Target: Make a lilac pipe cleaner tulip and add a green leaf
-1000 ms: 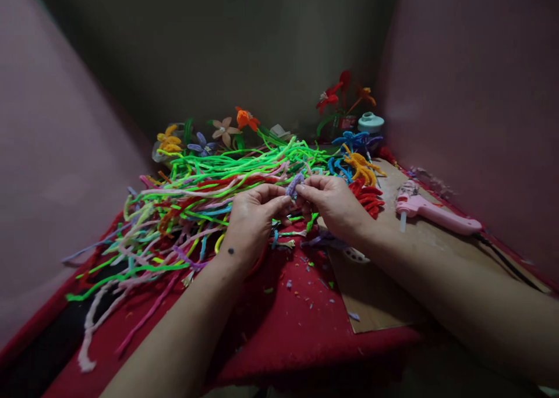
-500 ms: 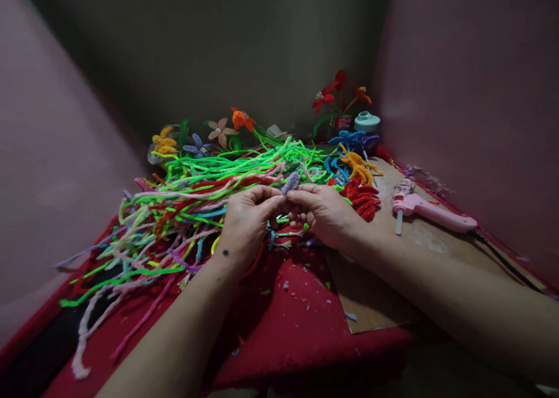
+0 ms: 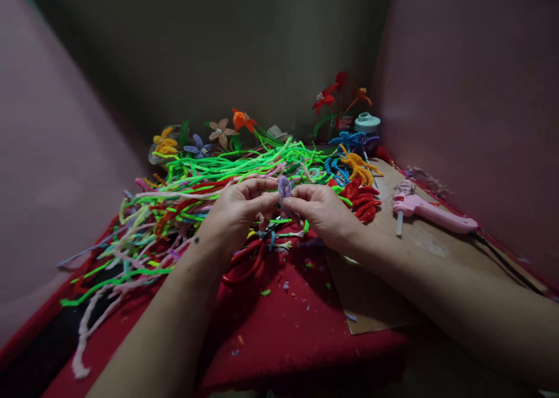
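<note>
Between the fingertips of both hands is a small purple pipe-cleaner petal (image 3: 285,187), a fuzzy upright loop. My left hand (image 3: 236,209) pinches its left side with thumb and forefinger. From the right, my right hand (image 3: 321,209) pinches its lower part. Below the hands, red-handled scissors (image 3: 247,265) lie on the red cloth (image 3: 279,340), their blades mostly hidden. A big heap of pipe cleaners (image 3: 227,168) in green, pink, red and other colours spreads behind and left of my hands. Red pipe-cleaner petals (image 3: 364,200) lie just right of my right hand.
On a brown board (image 3: 379,305) at the right rests a pink glue gun (image 3: 432,212) with a black cord. Finished flowers (image 3: 220,131) and a pale-blue-lidded container (image 3: 367,121) stand at the back. Pinkish walls rise on both sides. Small scraps dot the cloth.
The petal has turned from slanted to upright and shifted slightly left. My left hand has moved left and a little down, uncovering more of the scissors' red handles.
</note>
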Motion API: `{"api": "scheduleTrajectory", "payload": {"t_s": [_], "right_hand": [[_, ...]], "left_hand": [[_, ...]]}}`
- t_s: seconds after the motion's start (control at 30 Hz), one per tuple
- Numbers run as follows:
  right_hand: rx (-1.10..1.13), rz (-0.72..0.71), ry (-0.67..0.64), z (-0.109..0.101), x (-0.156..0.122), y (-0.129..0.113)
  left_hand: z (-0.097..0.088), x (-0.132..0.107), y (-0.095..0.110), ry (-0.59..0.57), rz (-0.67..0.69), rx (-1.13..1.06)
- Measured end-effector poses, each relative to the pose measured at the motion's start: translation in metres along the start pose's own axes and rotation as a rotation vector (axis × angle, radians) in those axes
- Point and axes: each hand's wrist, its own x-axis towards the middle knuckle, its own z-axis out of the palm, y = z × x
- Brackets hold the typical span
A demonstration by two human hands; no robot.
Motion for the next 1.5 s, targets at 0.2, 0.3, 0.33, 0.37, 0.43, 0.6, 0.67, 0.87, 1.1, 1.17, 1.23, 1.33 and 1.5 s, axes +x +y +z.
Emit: {"api": "scheduleTrajectory", "payload": {"t_s": [0.2,0.3,0.33,0.37,0.43,0.6,0.67,0.87,1.1,1.17,1.23,1.33,1.5], "right_hand": [[-0.133,0.017,-0.1,-0.002,-0.001,0.0],[-0.158,-0.013,-0.13,-0.003,0.0,-0.001],[-0.168,-0.024,-0.135,-0.002,0.0,-0.002],[-0.179,-0.033,-0.133,-0.002,0.0,-0.002],[-0.199,-0.041,-0.115,-0.001,0.0,-0.003],[-0.173,0.032,-0.109,0.0,-0.002,-0.005],[-0.169,0.053,-0.113,0.001,-0.002,-0.004],[-0.166,0.07,-0.044,0.005,-0.004,-0.003],[-0.195,0.055,-0.071,0.005,-0.006,0.0],[-0.208,0.055,-0.077,0.005,-0.005,0.0],[-0.218,0.045,-0.07,0.005,-0.005,0.0],[-0.253,-0.016,-0.06,0.005,-0.005,-0.001],[-0.277,-0.034,-0.036,0.003,-0.004,0.001]], "left_hand": [[-0.002,0.001,-0.003,-0.028,-0.072,-0.063],[-0.002,0.001,-0.004,-0.033,-0.064,-0.069],[-0.001,0.001,-0.004,-0.032,-0.064,-0.067],[-0.001,0.001,-0.004,-0.025,-0.061,-0.064],[0.001,0.001,-0.003,0.003,-0.043,-0.041],[0.005,-0.002,-0.001,0.069,0.03,0.077],[0.004,-0.003,0.0,0.056,0.022,0.121],[-0.002,-0.003,0.001,0.015,-0.012,0.236],[-0.005,-0.002,0.004,-0.043,-0.137,0.14],[-0.006,-0.002,0.005,-0.038,-0.166,0.091],[-0.006,-0.001,0.005,-0.036,-0.192,0.027],[-0.006,0.001,0.004,-0.067,-0.23,-0.102],[-0.006,0.003,0.0,-0.017,-0.175,-0.035]]}}
